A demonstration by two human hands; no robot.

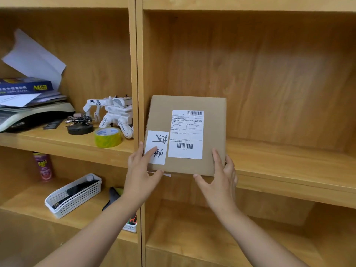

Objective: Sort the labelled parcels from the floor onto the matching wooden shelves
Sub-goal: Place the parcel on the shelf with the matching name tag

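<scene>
A flat brown cardboard parcel [213,120] lies on the middle wooden shelf [289,158] of the right bay, against the left divider. It carries a white shipping label with barcodes and a smaller white label with handwritten characters. My left hand [141,170] grips its near left corner, fingers on top over the handwritten label, thumb under the front edge. My right hand [221,176] grips the near right corner the same way. A small white tag sticks to the shelf's front edge just under the parcel.
The left bay's shelf holds a white toy robot [113,114], a yellow tape roll [107,136], a black round object, and stacked paper on a scale [28,112]. Below sit a white basket [74,195] and a pink spray can [43,166]. The vertical divider [137,74] separates the bays.
</scene>
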